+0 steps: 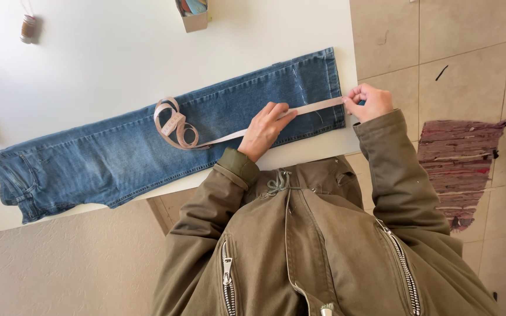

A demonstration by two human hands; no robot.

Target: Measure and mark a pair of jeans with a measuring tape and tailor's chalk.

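From the head camera, looking down: a folded pair of blue jeans [147,143] lies flat on a white table [101,52], long axis running across the table on a slight slant, waistband at the left, hem at the right edge by the tiled floor. A pinkish measuring tape [317,107] is stretched along the lower leg, the spare length curled in a loose coil mid-leg. The right hand [370,102] has its fingers pinched together on the tape's end right at the hem; the left hand [267,126] lies open and flat, fingertips pressing the tape onto the denim. My guess at what could go wrong: if the left fingers lift or drag, the tape slackens or skews off the leg's line, and the loose coil could tug it sideways
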